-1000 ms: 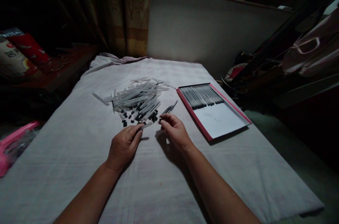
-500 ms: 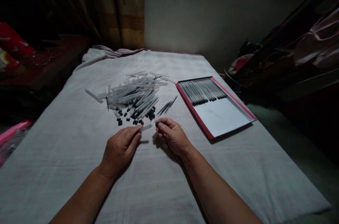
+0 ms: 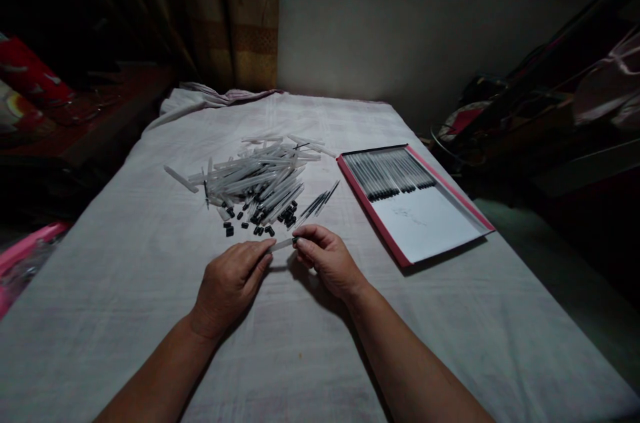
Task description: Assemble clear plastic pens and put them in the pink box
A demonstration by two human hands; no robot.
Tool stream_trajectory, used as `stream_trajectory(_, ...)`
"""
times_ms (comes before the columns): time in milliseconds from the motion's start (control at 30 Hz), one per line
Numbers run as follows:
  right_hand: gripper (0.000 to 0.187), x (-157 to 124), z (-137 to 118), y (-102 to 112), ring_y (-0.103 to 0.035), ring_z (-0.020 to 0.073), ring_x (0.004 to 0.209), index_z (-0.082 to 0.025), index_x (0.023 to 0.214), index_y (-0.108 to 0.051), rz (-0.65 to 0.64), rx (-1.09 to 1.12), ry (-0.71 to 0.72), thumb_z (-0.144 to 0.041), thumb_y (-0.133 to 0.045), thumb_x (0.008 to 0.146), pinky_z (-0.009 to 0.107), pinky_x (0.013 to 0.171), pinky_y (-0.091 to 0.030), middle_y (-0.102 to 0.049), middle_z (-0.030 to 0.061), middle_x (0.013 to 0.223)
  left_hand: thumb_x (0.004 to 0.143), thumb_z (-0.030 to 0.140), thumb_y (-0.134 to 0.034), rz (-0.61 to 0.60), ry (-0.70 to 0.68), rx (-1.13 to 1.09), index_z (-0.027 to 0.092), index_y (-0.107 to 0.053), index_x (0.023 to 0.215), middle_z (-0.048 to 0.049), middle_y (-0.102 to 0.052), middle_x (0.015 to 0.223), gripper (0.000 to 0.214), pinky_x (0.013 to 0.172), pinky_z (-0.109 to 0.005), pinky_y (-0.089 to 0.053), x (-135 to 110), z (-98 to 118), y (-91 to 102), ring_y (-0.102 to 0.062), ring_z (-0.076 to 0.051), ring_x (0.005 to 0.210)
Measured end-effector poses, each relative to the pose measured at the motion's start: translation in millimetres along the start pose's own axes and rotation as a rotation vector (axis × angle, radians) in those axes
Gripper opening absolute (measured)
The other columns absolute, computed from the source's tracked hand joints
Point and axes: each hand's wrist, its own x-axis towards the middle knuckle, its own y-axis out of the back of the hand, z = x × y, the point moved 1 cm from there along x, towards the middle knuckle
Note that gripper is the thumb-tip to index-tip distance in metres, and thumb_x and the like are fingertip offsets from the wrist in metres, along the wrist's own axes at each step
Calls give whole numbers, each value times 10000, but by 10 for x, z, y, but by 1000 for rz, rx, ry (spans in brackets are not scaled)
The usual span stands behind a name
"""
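The pen barrel (image 3: 283, 245) is a slim, straight, translucent whitish tube, held just above the white tablecloth (image 3: 300, 383) between the two hands. The left hand (image 3: 231, 284) has thumb and forefinger pinched on its near end; the right hand (image 3: 325, 262) is likewise pinched, on a small black end plug (image 3: 295, 239) that meets the barrel's other end. How far the plug is seated is too small to tell. The barrel's long axis runs from 8 o'clock to 2 o'clock, its plug end pointing to 2. From it, a heap of similar barrels (image 3: 255, 176) lies at 11 o'clock, dark ink refills (image 3: 320, 202) at 1, and a red-edged box (image 3: 375, 216) holding a row of pens (image 3: 390, 173) between 2 and 3.
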Motion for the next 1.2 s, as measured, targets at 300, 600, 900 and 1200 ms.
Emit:
stream_trajectory(300, 132, -23, -4, 76, -627, 173, 743, -223, 865, -745, 54, -446, 312, -313, -715, 774, 283, 651, -497, -681, 21, 782, 980, 285, -516, -37, -31, 70, 198, -671, 1169, -70, -771, 972, 260, 766, -313, -569, 0, 5, 7, -723, -199, 862)
stream_trajectory(600, 123, -29, -19, 102, -667, 191, 813, -219, 885, -753, -2, -645, 452, -239, -644, 833, 327, 792, -523, -740, 49, 866, 984, 294, -515, -41, -20, 54, 187, -678, 1156, -64, -773, 967, 260, 753, -301, -559, -13, -19, -11, -721, -191, 853)
stream_trajectory(900, 287, -24, -9, 129, -580, 156, 625, -210, 680, -661, 16, -968, 527, -335, -553, 915, 269, 627, -435, -652, 30, 657, 987, 300, -508, -80, -45, 60, 194, -684, 1147, -61, -769, 947, 261, 729, -296, -560, -8, 0, -5, -717, -188, 829)
stream_trajectory(1200, 153, -69, -53, 114, -627, 161, 712, -215, 955, -673, -48, -859, 482, -303, -562, 897, 265, 681, -473, -689, 22, 785, 985, 302, -507, -83, -32, 65, 195, -678, 1158, -66, -769, 966, 266, 733, -296, -556, -17, -27, -11, -716, -191, 846)
